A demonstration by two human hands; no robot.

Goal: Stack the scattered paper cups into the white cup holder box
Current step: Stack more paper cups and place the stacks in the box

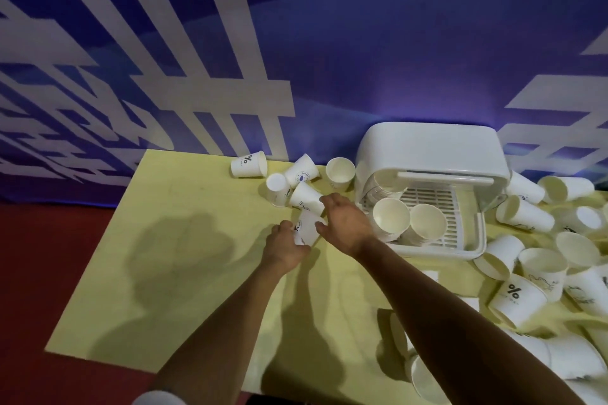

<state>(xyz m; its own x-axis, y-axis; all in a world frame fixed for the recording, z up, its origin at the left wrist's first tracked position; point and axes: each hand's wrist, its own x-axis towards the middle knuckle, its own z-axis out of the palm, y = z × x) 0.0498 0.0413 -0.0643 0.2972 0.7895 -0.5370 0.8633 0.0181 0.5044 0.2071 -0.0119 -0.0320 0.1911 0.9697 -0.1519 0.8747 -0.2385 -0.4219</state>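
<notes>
Just left of the frame's centre, the left hand (285, 244) curls its fingers around a paper cup (306, 227) lying on the yellow table (158, 207). The right hand (346, 223) touches the same cup with its thumb, fingers reaching over it; whether it grips cannot be told. The white cup holder box (427, 148) sits right of centre, its lid raised, with two cup stacks (391, 214) inside. Loose cups (248, 164) lie above the hands, and a pile of cups (523, 301) fills the right edge.
</notes>
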